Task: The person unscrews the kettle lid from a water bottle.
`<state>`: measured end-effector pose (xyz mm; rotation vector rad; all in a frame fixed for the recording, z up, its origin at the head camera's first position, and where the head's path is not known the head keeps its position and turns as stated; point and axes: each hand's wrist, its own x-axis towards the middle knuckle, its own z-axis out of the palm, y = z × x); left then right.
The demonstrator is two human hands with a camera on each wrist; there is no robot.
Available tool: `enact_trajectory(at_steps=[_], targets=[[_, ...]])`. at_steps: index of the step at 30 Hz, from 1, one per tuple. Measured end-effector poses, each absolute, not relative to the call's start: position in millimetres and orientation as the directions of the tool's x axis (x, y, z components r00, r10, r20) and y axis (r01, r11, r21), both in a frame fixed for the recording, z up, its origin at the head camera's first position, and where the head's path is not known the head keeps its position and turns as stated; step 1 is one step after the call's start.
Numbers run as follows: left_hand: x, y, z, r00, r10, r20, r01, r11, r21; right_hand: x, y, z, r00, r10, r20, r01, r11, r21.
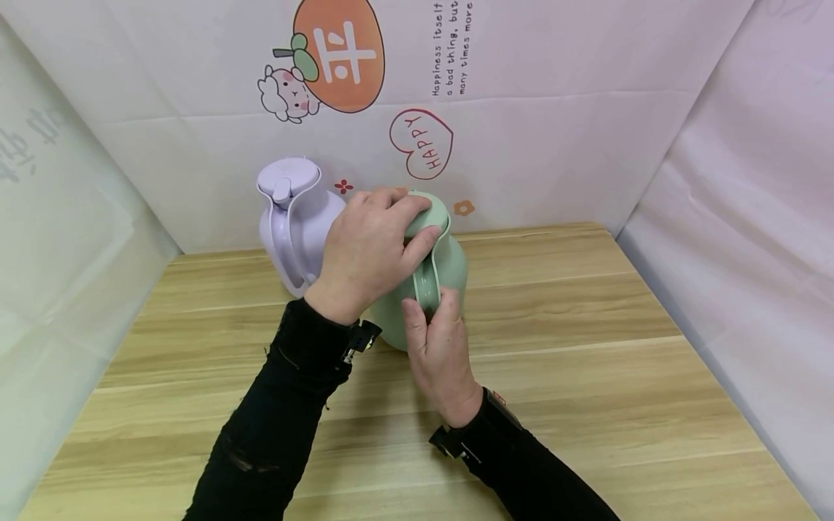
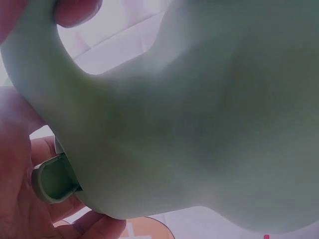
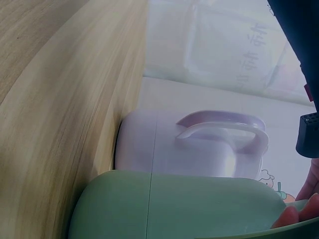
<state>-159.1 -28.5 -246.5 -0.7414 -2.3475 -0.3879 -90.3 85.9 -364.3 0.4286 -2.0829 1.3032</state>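
Wood-grain table [image 1: 573,347], pale-green plastic jug [image 1: 452,268].
My L hand [image 1: 371,246] clamped on round lid [image 1: 435,215], R hand [image 1: 444,354] pinching handle [image 1: 426,286]; off-centre push cd tip it into lilac plastic jug [image 1: 313,224].

Has wood-grain tabletop [image 1: 586,347] below, white printed backdrop [image 1: 547,152] behind bearing orange fruit [image 1: 361,79], red HAPPY heart [image 1: 426,145] and sideways English lettering [image 1: 451,49], creased white sheeting [image 1: 736,217] at both sides, under soft light.
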Motion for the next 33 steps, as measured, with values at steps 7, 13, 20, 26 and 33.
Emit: enact_trajectory(at_steps=[7,13,20,26,33], targets=[[-158,-28,-246,-0.639,0.407,0.653,0.591,0.803,0.077,-90,86,-364,-0.743,0.055,0.667,-0.576,0.455,-0.679],[-157,-29,-246,-0.628,0.404,0.665,0.593,0.802,0.072,-90,86,-363,-0.745,0.049,0.665,-0.578,0.450,-0.681],[-157,-30,-247,-0.609,0.412,0.677,0.600,0.798,0.055,-91,86,-365,-0.740,0.048,0.671,-0.582,0.454,-0.674],[-159,-34,-249,-0.618,0.421,0.663,0.620,0.780,0.083,-91,86,-366,-0.740,0.047,0.671,-0.584,0.452,-0.674],[-162,-39,-248,-0.638,0.442,0.631,0.662,0.733,0.156,-91,86,-367,-0.725,0.052,0.686,-0.596,0.452,-0.664]])
